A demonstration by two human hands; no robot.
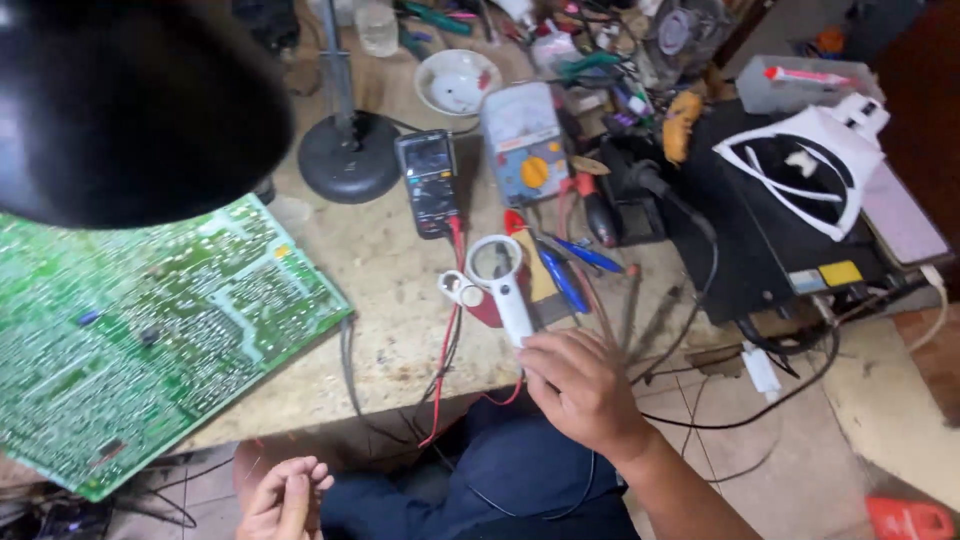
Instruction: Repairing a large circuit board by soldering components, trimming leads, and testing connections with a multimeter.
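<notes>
My right hand (pixel 580 385) grips the handle of a white magnifying glass (pixel 500 272) at the bench's front edge, its round lens pointing away from me. My left hand (pixel 283 497) hangs low by my knee below the bench edge, fingers curled together, and I cannot see anything in it. A large green circuit board (pixel 140 330) lies solder side up on the left of the bench, partly under a black lamp shade (pixel 120 100).
A black digital multimeter (pixel 430 180) with red and black leads, an analog meter (pixel 525 145), screwdrivers (pixel 565 275), a white bowl (pixel 457 82), the lamp's round base (pixel 350 155) and a black box (pixel 780 210) with cables crowd the bench. Tiled floor lies at right.
</notes>
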